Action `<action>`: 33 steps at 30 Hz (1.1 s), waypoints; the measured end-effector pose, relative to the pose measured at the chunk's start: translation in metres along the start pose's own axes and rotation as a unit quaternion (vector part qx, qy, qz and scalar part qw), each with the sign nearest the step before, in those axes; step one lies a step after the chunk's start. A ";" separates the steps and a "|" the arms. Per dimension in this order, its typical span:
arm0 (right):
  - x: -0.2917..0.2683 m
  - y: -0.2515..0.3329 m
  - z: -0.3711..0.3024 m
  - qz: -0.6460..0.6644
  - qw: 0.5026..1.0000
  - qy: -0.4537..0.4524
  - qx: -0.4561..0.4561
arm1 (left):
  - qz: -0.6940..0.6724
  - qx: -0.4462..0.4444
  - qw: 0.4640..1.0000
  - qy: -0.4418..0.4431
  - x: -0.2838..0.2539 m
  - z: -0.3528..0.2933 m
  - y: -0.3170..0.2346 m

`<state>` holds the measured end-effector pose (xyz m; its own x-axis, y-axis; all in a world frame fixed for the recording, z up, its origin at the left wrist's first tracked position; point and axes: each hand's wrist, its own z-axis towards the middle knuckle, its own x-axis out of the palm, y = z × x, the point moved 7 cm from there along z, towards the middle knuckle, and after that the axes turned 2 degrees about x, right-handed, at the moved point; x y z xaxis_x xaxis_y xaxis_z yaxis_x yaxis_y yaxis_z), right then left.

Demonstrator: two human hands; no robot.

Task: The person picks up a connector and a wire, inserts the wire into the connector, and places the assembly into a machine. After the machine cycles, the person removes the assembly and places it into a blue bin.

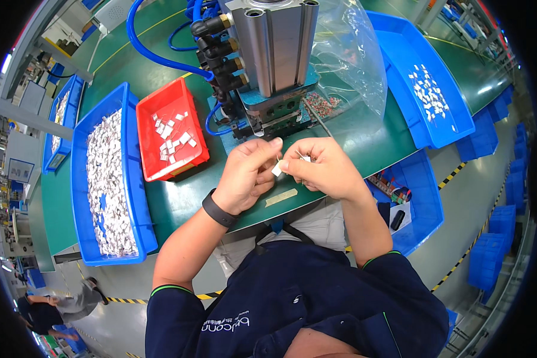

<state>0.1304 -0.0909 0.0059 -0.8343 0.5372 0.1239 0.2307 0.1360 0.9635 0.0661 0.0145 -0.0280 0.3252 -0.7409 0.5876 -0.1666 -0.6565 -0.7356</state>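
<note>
My left hand, with a dark band on its wrist, is closed in a pinch at a small white part with thin wire leads. The thumb and fingers of my right hand are closed on the same part from the other side. A second white part shows among the curled right fingers. Both hands are just in front of a press machine with a metal cylinder and blue air hoses. Under them, a strip of tan tape is stuck on the green table.
Left of the machine stand a red bin with a few white parts and a blue bin heaped with them. At right is another blue bin, near a clear plastic bag. Coloured scraps lie beside the machine.
</note>
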 end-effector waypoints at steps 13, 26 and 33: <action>-0.008 -0.013 0.018 0.245 0.966 -0.080 -0.010 | -0.064 0.023 0.998 0.001 -0.004 0.003 -0.002; -0.011 -0.013 0.028 0.239 0.965 -0.109 -0.005 | -0.054 0.025 0.998 -0.008 -0.006 0.002 -0.002; -0.011 -0.013 0.028 0.235 0.965 -0.112 -0.005 | -0.061 0.027 0.998 -0.020 -0.006 0.002 -0.003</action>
<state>0.1509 -0.0750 -0.0143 -0.5088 0.7042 0.4952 0.5520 -0.1745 0.8154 0.0661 0.0210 -0.0304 0.3763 -0.6487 0.6615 -0.0732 -0.7326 -0.6767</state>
